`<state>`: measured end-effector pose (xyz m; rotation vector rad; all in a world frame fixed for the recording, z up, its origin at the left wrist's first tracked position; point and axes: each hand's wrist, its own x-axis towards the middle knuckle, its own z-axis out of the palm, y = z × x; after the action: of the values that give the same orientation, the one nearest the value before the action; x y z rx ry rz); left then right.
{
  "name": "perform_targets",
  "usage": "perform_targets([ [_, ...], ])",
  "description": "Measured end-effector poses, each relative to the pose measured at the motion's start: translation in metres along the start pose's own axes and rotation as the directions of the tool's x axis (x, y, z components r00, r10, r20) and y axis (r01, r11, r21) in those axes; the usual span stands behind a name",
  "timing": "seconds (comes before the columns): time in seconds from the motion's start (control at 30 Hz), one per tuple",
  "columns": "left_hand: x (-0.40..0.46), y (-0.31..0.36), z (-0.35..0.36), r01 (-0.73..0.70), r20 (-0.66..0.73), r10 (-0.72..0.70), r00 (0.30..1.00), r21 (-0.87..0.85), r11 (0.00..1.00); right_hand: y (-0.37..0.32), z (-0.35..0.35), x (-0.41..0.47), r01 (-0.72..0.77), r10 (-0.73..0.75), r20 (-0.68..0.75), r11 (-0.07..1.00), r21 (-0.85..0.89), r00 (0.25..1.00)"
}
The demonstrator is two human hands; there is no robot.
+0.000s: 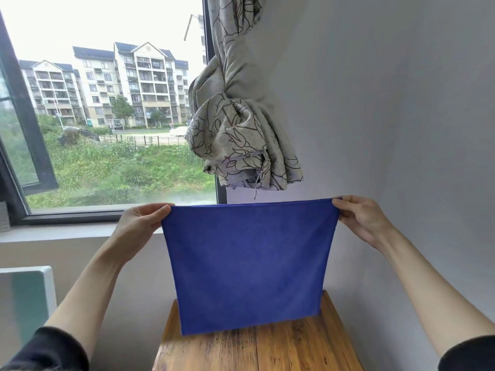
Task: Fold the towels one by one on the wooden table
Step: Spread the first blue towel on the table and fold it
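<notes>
A blue towel hangs spread flat in the air above the far end of the wooden table. My left hand pinches its upper left corner and my right hand pinches its upper right corner, so the top edge is pulled taut. The towel's lower edge hangs just over the tabletop and hides the table's far edge; whether it touches the wood I cannot tell.
A knotted patterned curtain hangs above and behind the towel. A large window with a sill lies to the left, a grey wall to the right. A white-framed object stands at the lower left.
</notes>
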<state>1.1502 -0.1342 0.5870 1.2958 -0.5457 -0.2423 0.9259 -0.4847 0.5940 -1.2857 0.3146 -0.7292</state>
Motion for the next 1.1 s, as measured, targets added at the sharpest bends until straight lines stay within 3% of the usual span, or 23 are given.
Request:
perform_targets([
  [0.17, 0.003, -0.009, 0.004, -0.042, -0.019, 0.044, 0.999, 0.106, 0.993, 0.0, -0.003, -0.001, -0.009, 0.007, -0.031, 0.999, -0.048, 0.999],
  [0.27, 0.004, -0.019, 0.0, -0.065, -0.035, 0.08, 0.996, 0.309, 0.949, 0.004, -0.008, -0.002, -0.011, 0.015, 0.012, 0.958, -0.286, 1.0],
  [0.33, 0.003, -0.027, -0.004, -0.047, -0.031, 0.067, 0.997, 0.431, 0.901, 0.01, -0.009, -0.004, 0.007, 0.013, 0.034, 0.855, -0.518, 0.999],
  [0.43, -0.001, -0.046, -0.01, -0.031, 0.002, 0.038, 0.999, 0.602, 0.798, 0.027, -0.009, -0.006, 0.04, 0.075, 0.106, 0.6, -0.799, 0.992],
  [0.53, -0.006, -0.075, -0.013, 0.02, -0.001, -0.028, 1.0, 0.71, 0.704, 0.055, -0.008, -0.004, 0.031, 0.185, 0.11, 0.384, -0.923, 0.977],
  [0.63, -0.002, -0.105, -0.014, 0.091, -0.039, -0.094, 0.995, 0.764, 0.639, 0.089, -0.007, 0.004, -0.024, 0.179, 0.03, 0.29, -0.957, 0.983],
  [0.77, 0.006, -0.135, -0.009, 0.156, -0.126, -0.093, 0.988, 0.75, 0.643, 0.125, -0.002, 0.016, -0.109, 0.062, -0.095, 0.308, -0.945, 0.994],
  [0.93, 0.009, -0.147, -0.005, 0.089, -0.191, 0.053, 0.98, 0.664, 0.742, 0.145, -0.003, 0.021, -0.018, -0.155, -0.083, 0.38, -0.925, 0.984],
  [1.1, -0.029, -0.172, -0.017, 0.118, -0.163, -0.021, 0.986, 0.616, 0.779, 0.171, -0.022, -0.004, -0.056, -0.067, -0.098, 0.465, -0.884, 0.993],
])
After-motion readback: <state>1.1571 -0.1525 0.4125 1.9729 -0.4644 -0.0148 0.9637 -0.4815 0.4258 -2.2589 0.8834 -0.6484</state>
